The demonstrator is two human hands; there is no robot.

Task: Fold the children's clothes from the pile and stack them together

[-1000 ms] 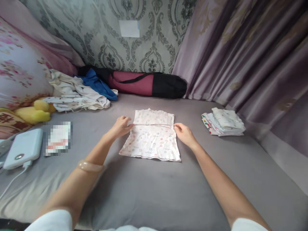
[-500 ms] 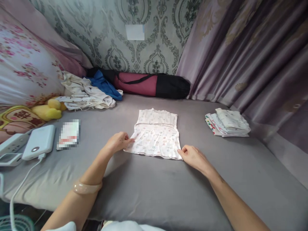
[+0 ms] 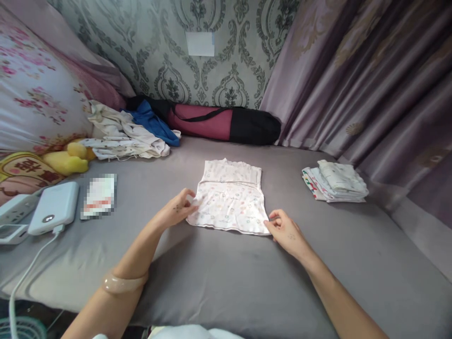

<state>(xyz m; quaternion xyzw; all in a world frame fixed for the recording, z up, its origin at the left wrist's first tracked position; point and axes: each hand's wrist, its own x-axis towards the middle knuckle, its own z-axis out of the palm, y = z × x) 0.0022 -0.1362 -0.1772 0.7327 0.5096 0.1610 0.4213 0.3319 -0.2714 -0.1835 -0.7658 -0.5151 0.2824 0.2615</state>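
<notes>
A small pale garment (image 3: 231, 202) with a fine floral print, perhaps a baby's shirt, lies flat on the grey sheet in front of me. Its upper part shows a crosswise fold line, and the wide hem faces me. At its left edge is my left hand (image 3: 176, 208), thumb against the cloth and fingers apart. My right hand (image 3: 286, 231) holds the near right corner between thumb and fingers; some of those fingers are hidden. A bangle (image 3: 123, 284) sits on my left forearm.
Folded clothes (image 3: 337, 182) are stacked at the right. Behind lie a maroon and black bag (image 3: 212, 123) and rumpled clothes (image 3: 130, 136). On the left are a yellow plush toy (image 3: 65, 162), a white power bank (image 3: 54, 209) with a cable, a power strip (image 3: 16, 212) and a blurred packet (image 3: 100, 197).
My left fingers have spread and loosened from the garment's left corner. The right fingers have loosened slightly at the other corner. The garment stays almost as it was; the view has shifted slightly.
</notes>
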